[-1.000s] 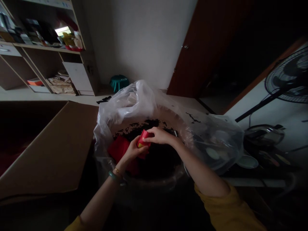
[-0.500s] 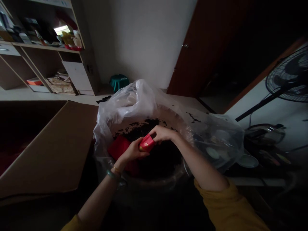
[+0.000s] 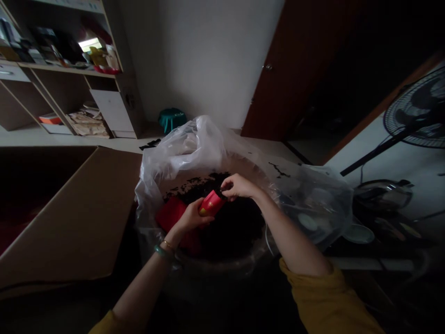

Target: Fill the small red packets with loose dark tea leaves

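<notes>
Red pkt [image 3: 212, 202] in L fingers [image 3: 207, 219], R fingers [image 3: 228, 192] at open end [image 3: 220, 194]

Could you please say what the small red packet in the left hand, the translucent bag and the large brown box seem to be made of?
Small red packet in the left hand: perhaps coated paper or plastic film, judging by its smooth, printed face. Translucent bag: thin, glossy plastic, crinkled with bright highlights. Large brown box: likely matt cardboard, by its flat, plain flap.
</notes>
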Motion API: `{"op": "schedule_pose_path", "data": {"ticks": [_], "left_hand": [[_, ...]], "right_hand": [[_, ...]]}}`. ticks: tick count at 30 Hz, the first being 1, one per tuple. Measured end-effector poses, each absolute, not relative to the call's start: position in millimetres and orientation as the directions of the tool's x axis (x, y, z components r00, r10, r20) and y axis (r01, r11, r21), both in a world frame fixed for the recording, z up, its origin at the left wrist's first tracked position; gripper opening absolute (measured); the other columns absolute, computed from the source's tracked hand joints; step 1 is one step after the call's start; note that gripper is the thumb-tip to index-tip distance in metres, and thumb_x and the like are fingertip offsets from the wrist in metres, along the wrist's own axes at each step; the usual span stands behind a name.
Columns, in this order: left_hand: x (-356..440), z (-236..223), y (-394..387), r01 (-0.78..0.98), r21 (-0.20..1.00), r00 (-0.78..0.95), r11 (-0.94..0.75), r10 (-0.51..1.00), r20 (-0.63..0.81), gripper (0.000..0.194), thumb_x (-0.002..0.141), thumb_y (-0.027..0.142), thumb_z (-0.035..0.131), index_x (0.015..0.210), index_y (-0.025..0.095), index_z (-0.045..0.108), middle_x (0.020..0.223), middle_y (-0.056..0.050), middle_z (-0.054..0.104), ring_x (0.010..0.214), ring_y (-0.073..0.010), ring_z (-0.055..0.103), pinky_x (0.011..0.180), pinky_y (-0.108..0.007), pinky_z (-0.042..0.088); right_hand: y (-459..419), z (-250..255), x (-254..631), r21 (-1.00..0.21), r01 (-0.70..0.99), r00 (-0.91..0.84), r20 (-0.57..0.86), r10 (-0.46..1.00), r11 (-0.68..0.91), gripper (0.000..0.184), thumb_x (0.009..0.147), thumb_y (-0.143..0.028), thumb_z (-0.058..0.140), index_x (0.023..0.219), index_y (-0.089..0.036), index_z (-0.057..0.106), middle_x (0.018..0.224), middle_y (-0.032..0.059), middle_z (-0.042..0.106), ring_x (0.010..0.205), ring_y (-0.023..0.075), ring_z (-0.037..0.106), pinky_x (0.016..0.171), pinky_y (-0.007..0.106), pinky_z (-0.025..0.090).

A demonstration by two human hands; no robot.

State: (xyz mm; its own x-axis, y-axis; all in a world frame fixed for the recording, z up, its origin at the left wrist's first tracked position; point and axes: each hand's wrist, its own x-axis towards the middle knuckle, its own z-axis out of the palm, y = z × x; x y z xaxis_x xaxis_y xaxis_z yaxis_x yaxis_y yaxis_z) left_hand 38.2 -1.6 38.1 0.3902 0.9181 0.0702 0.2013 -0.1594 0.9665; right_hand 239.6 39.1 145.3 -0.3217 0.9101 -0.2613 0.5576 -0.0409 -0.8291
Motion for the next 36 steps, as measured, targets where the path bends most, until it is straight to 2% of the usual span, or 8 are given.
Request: {"op": "schedule_pose_path", "data": {"ticks": [6,10,12,18,23,27,32,36], "left_hand": [[36.5,32.8,-0.4,0.123,0.979,0.341,-0.16,0.934,0.11,0.064,0.056,0.039,0.08,0.108,0.013,0.056,0.086,-0.001,0.063,0.071,-0.0155,0.058,0.062,-0.025,0.049],[37.6,33.6,0.6,0.095,0.976,0.313,-0.196,0.936,0.157,0.055,0.056,0.038,0.08,0.099,0.012,0.059,0.086,-0.001,0.062,0.074,-0.0155,0.057,0.065,-0.025,0.048],[39.8,36.3,-0.3,0.061,0.981,0.308,-0.186,0.938,0.159,0.053,0.056,0.038,0.081,0.097,0.012,0.059,0.084,-0.001,0.062,0.072,-0.0142,0.056,0.063,-0.024,0.047],[49.1,41.4,-4.5,0.005,0.996,0.339,-0.091,0.937,0.084,0.053,0.055,0.039,0.081,0.094,0.012,0.058,0.077,0.001,0.06,0.062,-0.0102,0.052,0.054,-0.02,0.044],[50.3,37.9,-6.3,0.035,0.993,0.354,-0.112,0.931,0.092,0.057,0.055,0.039,0.082,0.099,0.013,0.058,0.084,-0.001,0.062,0.068,-0.0123,0.055,0.057,-0.021,0.046],[50.5,39.2,-9.2,0.062,0.996,0.366,-0.056,0.93,0.03,0.057,0.054,0.04,0.082,0.097,0.014,0.056,0.076,0.002,0.061,0.061,-0.0114,0.056,0.053,-0.021,0.045],[50.4,41.4,-10.7,0.001,1.0,0.406,0.027,0.913,-0.025,0.059,0.054,0.039,0.083,0.098,0.013,0.055,0.073,0.002,0.062,0.056,-0.0114,0.057,0.051,-0.022,0.046],[45.1,41.1,-8.3,0.0,0.999,0.391,0.044,0.919,-0.04,0.062,0.053,0.037,0.083,0.103,0.012,0.056,0.076,0.0,0.064,0.056,-0.0118,0.058,0.051,-0.023,0.047]], "right_hand": [[44.1,140.6,255.3,-0.743,0.67,-0.205,-0.191,0.96,-0.005,0.015,0.067,-0.008,0.064,0.082,-0.013,0.065,0.058,-0.0012,0.061,0.053,0.0117,0.06,0.055,0.023,0.051],[24.8,144.6,245.9,-0.63,0.673,-0.376,0.161,0.913,0.388,0.024,0.071,-0.013,0.066,0.094,-0.017,0.069,0.09,0.0043,0.068,0.084,0.0157,0.061,0.077,0.029,0.048],[14.0,146.8,236.8,-0.575,0.628,-0.473,0.254,0.844,0.525,0.023,0.073,-0.022,0.069,0.096,-0.02,0.07,0.097,0.005,0.068,0.095,0.0181,0.058,0.086,0.032,0.044],[10.5,139.9,216.7,-0.53,0.7,-0.55,0.028,0.835,0.479,0.023,0.08,-0.033,0.065,0.066,-0.014,0.066,0.066,0.0003,0.061,0.07,0.0137,0.052,0.066,0.024,0.038],[12.4,135.5,216.9,-0.575,0.73,-0.508,-0.096,0.856,0.369,0.034,0.087,-0.034,0.052,0.064,-0.013,0.063,0.058,-0.0024,0.055,0.055,0.0095,0.045,0.053,0.022,0.029],[7.9,138.2,222.2,-0.595,0.725,-0.539,-0.178,0.824,0.346,0.024,0.077,-0.037,0.063,0.075,-0.013,0.066,0.065,-0.0017,0.061,0.058,0.0104,0.049,0.053,0.021,0.032],[11.7,139.7,228.1,-0.688,0.645,-0.558,-0.127,0.82,0.332,0.015,0.067,-0.023,0.07,0.078,-0.014,0.067,0.069,-0.0025,0.063,0.064,0.0115,0.053,0.059,0.022,0.038],[22.2,136.8,241.3,-0.838,0.532,-0.458,-0.168,0.873,0.118,0.019,0.061,-0.024,0.073,0.075,-0.014,0.064,0.067,-0.0028,0.06,0.06,0.0118,0.055,0.058,0.024,0.044]]}}
